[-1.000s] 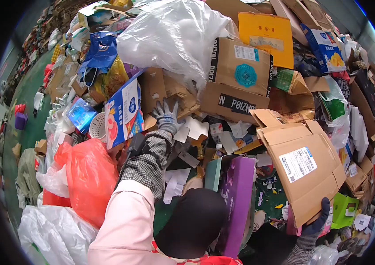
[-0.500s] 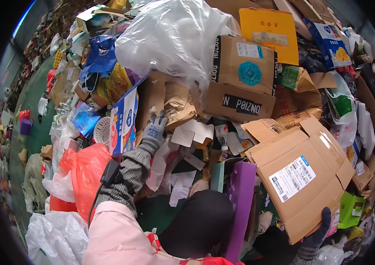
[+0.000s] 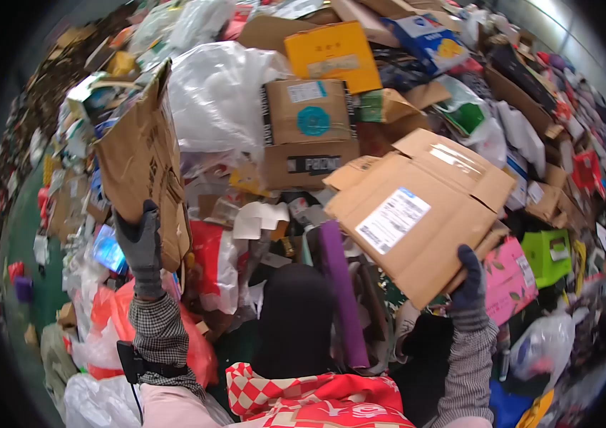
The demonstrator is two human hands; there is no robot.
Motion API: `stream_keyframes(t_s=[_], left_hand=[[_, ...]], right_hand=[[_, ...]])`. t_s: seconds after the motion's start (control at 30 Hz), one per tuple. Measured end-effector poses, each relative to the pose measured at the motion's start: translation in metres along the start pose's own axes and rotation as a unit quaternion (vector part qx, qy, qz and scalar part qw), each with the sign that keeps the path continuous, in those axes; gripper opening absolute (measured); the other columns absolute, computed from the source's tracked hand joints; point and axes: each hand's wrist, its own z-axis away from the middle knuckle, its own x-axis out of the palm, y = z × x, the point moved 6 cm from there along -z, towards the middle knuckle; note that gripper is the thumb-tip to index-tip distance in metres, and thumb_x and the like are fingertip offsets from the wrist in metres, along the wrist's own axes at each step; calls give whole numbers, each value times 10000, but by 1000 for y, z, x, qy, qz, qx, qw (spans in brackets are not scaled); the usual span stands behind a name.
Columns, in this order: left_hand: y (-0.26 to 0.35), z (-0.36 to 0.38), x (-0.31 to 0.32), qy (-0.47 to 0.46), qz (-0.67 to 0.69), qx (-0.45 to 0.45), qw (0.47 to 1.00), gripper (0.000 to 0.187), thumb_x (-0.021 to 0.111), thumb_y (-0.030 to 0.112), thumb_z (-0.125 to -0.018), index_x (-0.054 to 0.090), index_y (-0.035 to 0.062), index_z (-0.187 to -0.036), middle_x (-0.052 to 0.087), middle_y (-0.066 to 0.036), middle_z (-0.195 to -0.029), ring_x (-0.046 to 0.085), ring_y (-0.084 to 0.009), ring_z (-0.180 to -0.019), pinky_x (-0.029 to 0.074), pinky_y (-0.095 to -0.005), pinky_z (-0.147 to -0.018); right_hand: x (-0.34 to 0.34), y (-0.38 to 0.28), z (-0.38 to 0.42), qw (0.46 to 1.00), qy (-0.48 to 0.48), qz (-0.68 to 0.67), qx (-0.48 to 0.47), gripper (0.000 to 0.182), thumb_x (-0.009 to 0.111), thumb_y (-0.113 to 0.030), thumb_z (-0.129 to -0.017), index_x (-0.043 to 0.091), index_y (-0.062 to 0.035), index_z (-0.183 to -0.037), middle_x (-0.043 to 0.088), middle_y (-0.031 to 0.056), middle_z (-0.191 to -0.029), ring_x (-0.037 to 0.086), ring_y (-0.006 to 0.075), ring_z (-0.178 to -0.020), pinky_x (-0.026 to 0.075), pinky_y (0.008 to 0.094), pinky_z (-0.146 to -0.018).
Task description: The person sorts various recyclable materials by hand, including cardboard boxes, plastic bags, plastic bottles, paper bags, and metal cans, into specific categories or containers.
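My left hand [image 3: 140, 246], in a grey glove, grips a folded piece of brown cardboard [image 3: 135, 160] near its lower edge and holds it up on the left. The cardboard stands nearly upright and looks creased. In my right hand [image 3: 469, 278], also gloved, is a flattened cardboard box [image 3: 438, 221] with a white label [image 3: 393, 220], held by its lower right corner and tilted. Part of the right fingers is hidden behind the box. A purple strip-like box [image 3: 344, 292] stands between the box and my dark-clothed knee [image 3: 296, 314].
Mixed waste lies all around. Ahead are a taped carton [image 3: 310, 114], a yellow envelope box [image 3: 335, 53] and a large clear plastic bag [image 3: 221, 96]. A red plastic bag [image 3: 199, 342] is at left; pink [image 3: 510, 278] and green [image 3: 547, 257] boxes are at right.
My left hand has taken up the brown cardboard and raised it on the left. My right hand has lifted the flattened box inward and up. The view has shifted.
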Motion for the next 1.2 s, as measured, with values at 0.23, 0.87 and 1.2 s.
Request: stream_keyframes(t_s=[0.23,0.87,1.2], left_hand=[[173,150,228,-359,-2,286,889,427,655,26,-683,519,0,-1088,537,-226,-1134,535,-390,-1038,443,-413,-862],[261,290,217,-500,51,418,757,485,668,86,-708,513,-5,-1159,485,-190,-1247,408,-365,-1211,301,-435,-1023],[316,429,266,-645,203,358,644,461,594,63,-788,464,-18,-1223,463,-169,-1283,423,-317,-1203,317,-397,-1014]], right_hand=[[-3,7,5,995,-42,-88,10,468,671,-27,-742,465,-38,-1162,578,58,-1007,589,197,-893,502,324,-801],[-142,-38,152,979,51,-171,-99,446,546,-347,-837,468,-103,-1203,530,63,-1167,536,233,-1025,427,385,-916],[-322,-45,346,860,168,-347,-334,505,500,-483,-850,481,-126,-1207,502,74,-1257,509,254,-1097,391,416,-973]])
